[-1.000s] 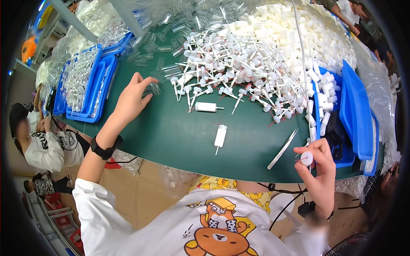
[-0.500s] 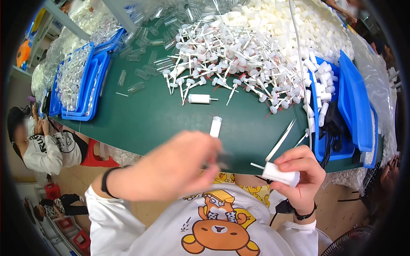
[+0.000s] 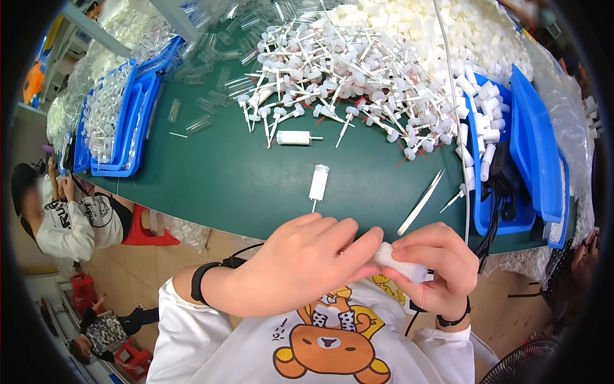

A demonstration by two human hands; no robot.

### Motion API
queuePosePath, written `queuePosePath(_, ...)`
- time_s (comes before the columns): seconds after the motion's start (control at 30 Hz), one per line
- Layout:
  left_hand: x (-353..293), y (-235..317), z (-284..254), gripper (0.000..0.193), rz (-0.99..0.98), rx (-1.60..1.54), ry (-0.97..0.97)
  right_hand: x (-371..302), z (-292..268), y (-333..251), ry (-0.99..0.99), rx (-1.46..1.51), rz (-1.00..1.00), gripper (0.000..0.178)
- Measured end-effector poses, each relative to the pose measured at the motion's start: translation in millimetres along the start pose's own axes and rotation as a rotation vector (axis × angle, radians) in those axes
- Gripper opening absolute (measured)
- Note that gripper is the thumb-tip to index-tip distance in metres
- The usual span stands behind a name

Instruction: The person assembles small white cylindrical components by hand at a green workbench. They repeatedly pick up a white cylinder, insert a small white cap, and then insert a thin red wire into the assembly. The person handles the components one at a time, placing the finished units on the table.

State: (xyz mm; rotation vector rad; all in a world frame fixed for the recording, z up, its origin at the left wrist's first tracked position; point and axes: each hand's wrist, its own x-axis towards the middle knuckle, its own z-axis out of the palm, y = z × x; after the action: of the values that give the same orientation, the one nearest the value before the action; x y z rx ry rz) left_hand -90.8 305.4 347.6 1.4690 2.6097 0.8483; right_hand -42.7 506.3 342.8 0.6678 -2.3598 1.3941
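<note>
Close to my body, above the table's front edge, my right hand (image 3: 448,259) grips a white cylinder (image 3: 404,264) with a translucent cap and a thin red wire at its right end. My left hand (image 3: 310,259) is closed at the other end of it, fingertips pinched where the thin stem was visible earlier; the stem is hidden now. Two similar white cylinders with stems lie on the green table (image 3: 236,179): one nearer upright cylinder (image 3: 318,183) pointing toward me, and one sideways cylinder (image 3: 295,137) farther off. White tweezers (image 3: 421,203) rest left of the right-hand bin.
A large heap of white stemmed pieces with red wires (image 3: 345,70) covers the table's far middle. Behind it are cream-coloured cylinders (image 3: 441,38). Blue bins stand at left (image 3: 146,121) and right (image 3: 540,153). Clear tubes (image 3: 198,123) lie at far left. A cable (image 3: 451,96) hangs at right.
My left hand has come rightward to the cylinder and closed at its stem end. The right hand still holds the cylinder, which has shifted slightly left. The view has shifted a little.
</note>
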Motion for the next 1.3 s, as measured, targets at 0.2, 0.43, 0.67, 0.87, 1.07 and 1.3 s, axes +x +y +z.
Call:
queuePosePath(0.2, 0, 1, 3, 0.036, -0.029, 0.138, -0.097, 0, 4, 4, -0.067, -0.047, -0.062, 0.033)
queuePosePath(0.43, 4, -2, 0, 0.035, -0.055, 0.067, -0.099, 2, 1, 0, -0.059, -0.078, -0.096, 0.036)
queuePosePath(0.67, 5, -7, -1, 0.036, -0.028, 0.023, -0.065, -4, -7, -3, 0.013, -0.049, -0.023, 0.03)
queuePosePath(0.87, 4, -2, 6, 0.037, 0.011, -0.113, -0.036, -8, -3, 5, 0.012, 0.116, 0.058, 0.03)
queuePosePath(1.07, 2, 2, 9, 0.036, -0.032, -0.199, -0.083, -10, -3, 11, -0.024, 0.213, 0.07, 0.029)
queuePosePath(1.3, 5, 0, 17, 0.031, -0.014, -0.176, -0.037, -7, -1, 9, -0.052, 0.285, 0.246, 0.025)
